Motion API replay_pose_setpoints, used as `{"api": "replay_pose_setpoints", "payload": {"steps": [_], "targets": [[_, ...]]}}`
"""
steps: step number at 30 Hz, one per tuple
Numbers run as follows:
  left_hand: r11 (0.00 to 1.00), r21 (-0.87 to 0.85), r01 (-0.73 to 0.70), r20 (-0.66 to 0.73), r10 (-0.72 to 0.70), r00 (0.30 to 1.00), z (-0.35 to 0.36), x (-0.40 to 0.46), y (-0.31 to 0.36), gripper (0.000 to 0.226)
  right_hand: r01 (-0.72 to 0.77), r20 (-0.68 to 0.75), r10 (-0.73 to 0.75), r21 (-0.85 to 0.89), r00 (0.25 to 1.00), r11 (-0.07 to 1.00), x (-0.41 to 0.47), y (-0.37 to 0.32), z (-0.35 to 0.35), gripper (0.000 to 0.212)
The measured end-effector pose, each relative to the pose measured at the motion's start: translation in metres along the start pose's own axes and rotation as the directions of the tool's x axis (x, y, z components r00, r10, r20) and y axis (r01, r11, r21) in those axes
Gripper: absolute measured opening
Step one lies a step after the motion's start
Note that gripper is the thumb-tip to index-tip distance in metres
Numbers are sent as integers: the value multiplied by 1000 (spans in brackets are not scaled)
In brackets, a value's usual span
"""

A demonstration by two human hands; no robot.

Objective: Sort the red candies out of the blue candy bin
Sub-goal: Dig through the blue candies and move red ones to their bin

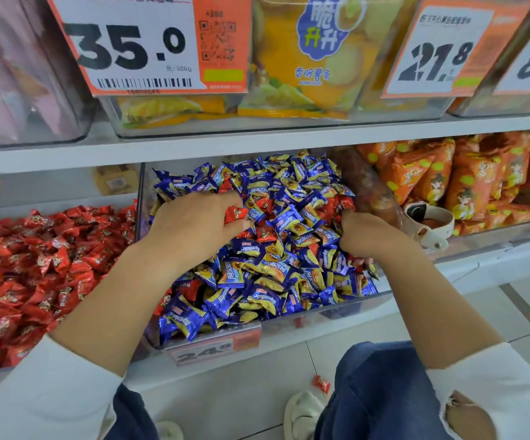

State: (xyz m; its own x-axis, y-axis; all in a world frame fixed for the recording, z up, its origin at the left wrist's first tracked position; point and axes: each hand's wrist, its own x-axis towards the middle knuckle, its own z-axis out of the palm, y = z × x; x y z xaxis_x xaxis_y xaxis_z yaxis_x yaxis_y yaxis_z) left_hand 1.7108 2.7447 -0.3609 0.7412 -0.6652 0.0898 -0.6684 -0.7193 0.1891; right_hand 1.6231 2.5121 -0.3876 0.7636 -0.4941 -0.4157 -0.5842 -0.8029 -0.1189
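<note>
A clear bin on the lower shelf is heaped with blue-and-yellow wrapped candies, and several red candies are mixed in. My left hand hovers over the left of the heap and pinches one red candy between thumb and fingers. At the right of the heap my right hand is curled, its fingertips dug into the candies beside some red ones. What the fingers hold is hidden.
Left of the blue bin stands a bin full of red candies. Orange snack bags fill the bin on the right, where a white watch lies. One red candy lies on the floor near my knee. Price tags and snack bags fill the upper shelf.
</note>
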Motion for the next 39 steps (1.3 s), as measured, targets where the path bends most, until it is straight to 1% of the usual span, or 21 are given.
{"api": "replay_pose_setpoints", "payload": {"steps": [2,4,6,7,9,11,13,14,16,18,19,21,22,23,24,27,29,31,33,36,39], "targets": [[1000,3,-10,2,10,1000,1,-1,-1,38,8,-2,-8,137,1000,991,5,0,2,27],[1000,-5,-13,-2,13,1000,1,-3,-1,39,58,-48,-46,285,998,957,5,-2,-1,44],[1000,-10,-10,-16,9,1000,0,-3,-1,38,171,-120,-135,371,983,913,0,-9,-3,62],[1000,-12,-6,-33,5,999,-2,-3,-1,37,236,-154,-190,377,970,896,-5,-16,-4,66],[999,-37,9,-79,-12,997,-5,-2,-2,34,374,-200,-325,303,924,877,-15,-32,-1,71],[995,-91,35,-128,-47,991,-10,-2,-5,32,494,-189,-457,268,869,827,-21,-46,5,74],[991,-113,65,-152,-82,985,-13,-2,-11,35,545,-175,-517,307,838,780,-25,-50,6,75],[990,-113,83,-147,-100,984,-14,-2,-14,39,547,-201,-509,316,837,775,-26,-48,2,74],[987,-111,120,-127,-134,983,-16,-2,-20,47,524,-275,-457,264,846,810,-26,-36,-9,69],[984,-107,141,-114,-153,982,-18,-4,-23,53,476,-349,-395,187,850,860,-25,-24,-17,51],[983,-102,151,-114,-163,980,-19,-4,-24,54,458,-384,-367,178,847,871,-26,-21,-19,40],[979,-105,176,-122,-188,975,-23,-5,-23,53,449,-433,-328,213,840,868,-28,-22,-19,24],[976,-116,187,-131,-202,971,-25,-5,-22,52,449,-440,-323,221,838,866,-28,-24,-18,21],[973,-124,196,-138,-212,967,-26,-6,-21,50,445,-427,-329,206,842,872,-28,-27,-16,23],[972,-129,198,-141,-215,966,-27,-6,-20,48,429,-383,-340,176,859,886,-28,-29,-15,29],[972,-175,158,-115,-179,977,-22,-6,-15,34,340,-150,-337,-10,929,940,-25,-34,-7,49],[966,-237,104,-86,-127,988,-16,-6,-11,21,330,-87,-335,-70,938,941,-21,-39,-1,50],[962,-268,53,-71,-74,995,-11,-4,-8,19,332,-112,-335,-43,936,942,-19,-41,1,44],[969,-247,15,-65,-32,997,-6,-2,-4,31,340,-153,-336,-3,929,941,-19,-42,0,36],[984,-179,-28,-42,21,999,1,1,0,44,365,-280,-329,85,902,927,-22,-44,-2,31],[996,-73,-49,-1,49,999,8,3,4,50,393,-389,-320,124,864,911,-22,-49,-3,22]]}}
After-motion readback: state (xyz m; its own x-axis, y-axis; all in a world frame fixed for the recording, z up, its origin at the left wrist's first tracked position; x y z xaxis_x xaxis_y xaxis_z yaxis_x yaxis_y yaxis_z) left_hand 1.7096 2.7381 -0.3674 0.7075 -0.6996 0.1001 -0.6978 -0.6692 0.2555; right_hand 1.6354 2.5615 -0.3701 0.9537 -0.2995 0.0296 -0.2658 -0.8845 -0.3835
